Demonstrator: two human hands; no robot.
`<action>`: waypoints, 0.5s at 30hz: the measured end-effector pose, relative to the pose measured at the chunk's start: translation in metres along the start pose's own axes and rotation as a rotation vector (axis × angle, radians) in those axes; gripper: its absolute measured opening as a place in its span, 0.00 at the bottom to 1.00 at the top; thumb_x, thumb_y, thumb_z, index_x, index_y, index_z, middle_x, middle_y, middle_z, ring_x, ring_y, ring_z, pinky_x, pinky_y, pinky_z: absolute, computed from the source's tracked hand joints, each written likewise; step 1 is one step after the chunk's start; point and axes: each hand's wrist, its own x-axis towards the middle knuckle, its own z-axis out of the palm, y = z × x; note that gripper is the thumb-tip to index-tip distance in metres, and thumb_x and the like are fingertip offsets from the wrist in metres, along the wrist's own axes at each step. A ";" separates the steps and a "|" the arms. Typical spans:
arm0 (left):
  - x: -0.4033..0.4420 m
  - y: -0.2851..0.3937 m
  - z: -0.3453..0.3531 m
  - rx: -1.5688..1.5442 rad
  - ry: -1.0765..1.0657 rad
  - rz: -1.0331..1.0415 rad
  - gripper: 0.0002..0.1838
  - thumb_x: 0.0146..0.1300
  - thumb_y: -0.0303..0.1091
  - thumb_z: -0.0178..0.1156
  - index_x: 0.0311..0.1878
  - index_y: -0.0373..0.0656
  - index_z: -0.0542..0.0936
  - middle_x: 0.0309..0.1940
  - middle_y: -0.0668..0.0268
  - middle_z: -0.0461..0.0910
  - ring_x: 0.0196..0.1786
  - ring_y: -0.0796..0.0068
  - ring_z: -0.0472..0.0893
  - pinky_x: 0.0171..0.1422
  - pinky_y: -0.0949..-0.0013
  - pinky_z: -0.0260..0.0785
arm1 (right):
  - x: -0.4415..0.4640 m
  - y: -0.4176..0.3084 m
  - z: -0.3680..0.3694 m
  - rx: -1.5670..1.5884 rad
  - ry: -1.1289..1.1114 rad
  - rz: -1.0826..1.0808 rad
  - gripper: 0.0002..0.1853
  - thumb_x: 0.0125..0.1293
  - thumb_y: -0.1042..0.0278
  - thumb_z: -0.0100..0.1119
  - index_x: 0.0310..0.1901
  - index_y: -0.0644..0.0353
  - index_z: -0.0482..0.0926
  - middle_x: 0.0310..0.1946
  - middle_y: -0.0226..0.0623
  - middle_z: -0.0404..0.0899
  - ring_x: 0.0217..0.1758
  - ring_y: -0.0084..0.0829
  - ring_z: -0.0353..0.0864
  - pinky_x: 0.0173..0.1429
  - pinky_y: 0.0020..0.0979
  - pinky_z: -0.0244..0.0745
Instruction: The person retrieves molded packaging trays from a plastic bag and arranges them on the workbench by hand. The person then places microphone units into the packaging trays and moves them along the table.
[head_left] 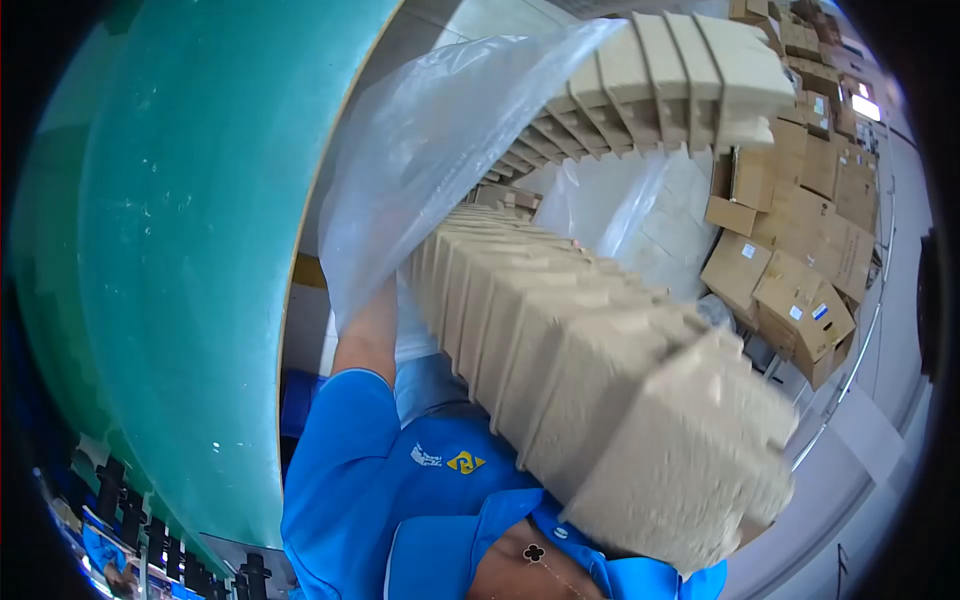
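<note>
A long stack of nested beige moulded-pulp trays (560, 330) runs from the middle of the view down against the chest of my blue shirt. Another curved stack of similar trays (660, 85) lies above it, partly covered by a clear plastic bag (420, 130). My left forearm reaches up beneath the bag beside the lower stack. My left hand is hidden behind the cloudy plastic and the trays, so its fingers cannot be made out. My right hand is not visible; the near end of the stack covers that side.
A green tabletop (200, 250) fills the left side, its edge close to my left arm. Several cardboard boxes (800, 300) are piled at the right on the pale floor. More clear plastic (605, 200) lies between the two stacks. A metal rail curves past the boxes.
</note>
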 end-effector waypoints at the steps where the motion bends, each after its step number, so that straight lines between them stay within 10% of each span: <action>1: 0.000 0.003 0.000 0.005 -0.004 0.003 0.25 0.71 0.49 0.47 0.52 0.35 0.80 0.50 0.56 0.83 0.52 0.61 0.79 0.61 0.58 0.66 | 0.006 -0.003 0.004 0.001 -0.009 -0.014 0.31 0.71 0.45 0.51 0.67 0.60 0.67 0.65 0.44 0.71 0.66 0.42 0.72 0.67 0.46 0.71; 15: 0.010 0.088 0.081 -0.132 -0.111 -0.040 0.30 0.72 0.53 0.41 0.51 0.35 0.81 0.49 0.54 0.83 0.52 0.61 0.80 0.60 0.57 0.67 | 0.117 -0.030 0.059 0.286 -0.188 -0.093 0.29 0.72 0.47 0.51 0.66 0.60 0.68 0.65 0.43 0.71 0.65 0.42 0.73 0.66 0.46 0.72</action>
